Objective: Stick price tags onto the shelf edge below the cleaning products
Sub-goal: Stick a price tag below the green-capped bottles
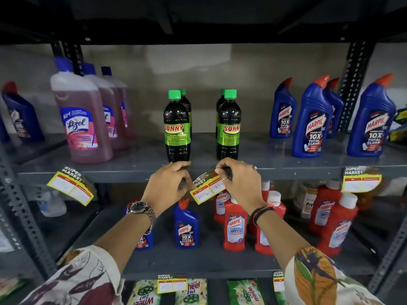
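A yellow-and-red price tag (206,190) with handwritten numbers is held tilted against the grey shelf edge (123,176), just below two dark Sunny bottles (176,128) with green caps. My right hand (240,183) pinches the tag's upper right corner. My left hand (169,183) presses at the tag's left side, fingers curled against the shelf edge. Two other tags hang from the same edge: one at the left (71,188) under the Lizol bottles (82,119), one at the right (361,180) under the blue Harpic bottles (312,119).
Black perforated uprights frame the rack at both sides. The shelf below holds blue and red Harpic bottles (234,225). Its edge carries another tag (171,283), with green Wheel packets beneath. The shelf above overhangs close to the bottle tops.
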